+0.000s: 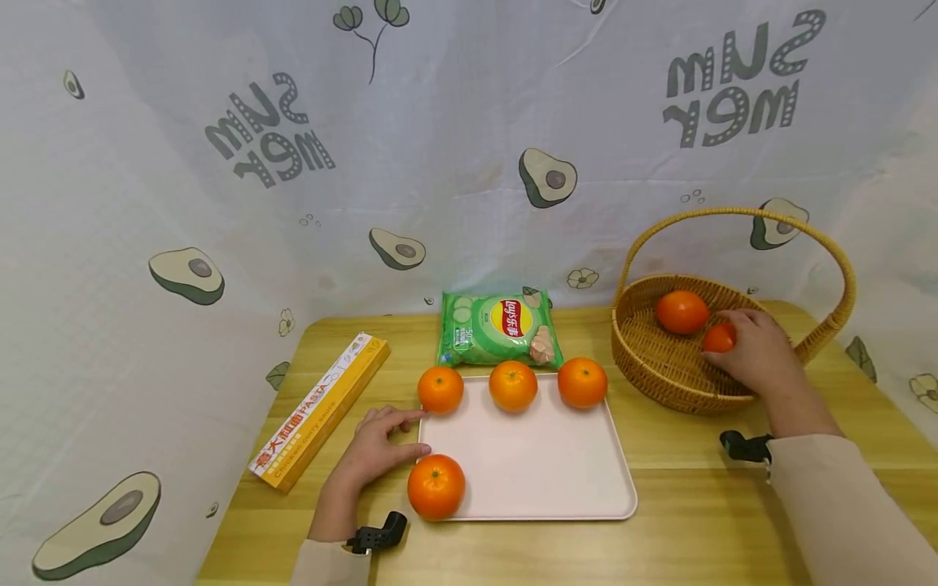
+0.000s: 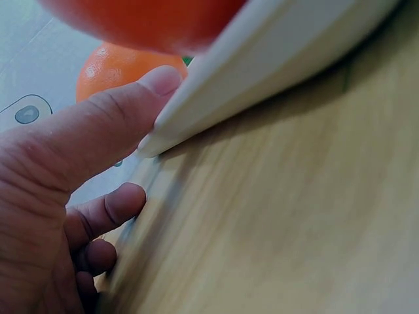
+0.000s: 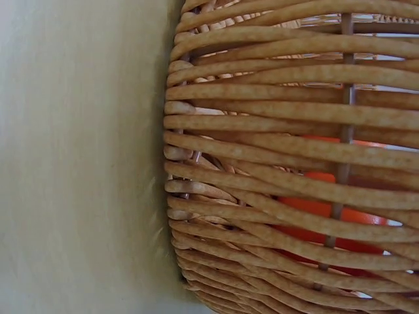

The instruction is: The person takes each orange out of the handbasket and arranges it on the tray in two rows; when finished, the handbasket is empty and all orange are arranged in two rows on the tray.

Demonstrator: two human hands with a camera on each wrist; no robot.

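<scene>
My left hand (image 1: 377, 443) is at the left side of a pale pink tray (image 1: 528, 464), thumb and index finger stretched out to its rim. In the left wrist view the thumb (image 2: 124, 124) touches the rim. Close to that thumb sits an orange (image 1: 436, 487) on the tray's near left corner. Another orange (image 1: 440, 390) lies by the index finger. My right hand (image 1: 758, 350) reaches into a wicker basket (image 1: 652, 378) and grips a tomato (image 1: 720, 338), partly hidden by the fingers. A second tomato (image 1: 682, 312) lies beside it. The right wrist view shows mainly the basket's woven side (image 3: 294, 118).
Two more oranges, a middle one (image 1: 513, 386) and a right one (image 1: 582, 382), line the tray's far edge. Behind them lies a green chip bag (image 1: 498, 330). A yellow pasta box (image 1: 320, 411) rests on the left. The basket's tall handle (image 1: 733, 213) arches above it.
</scene>
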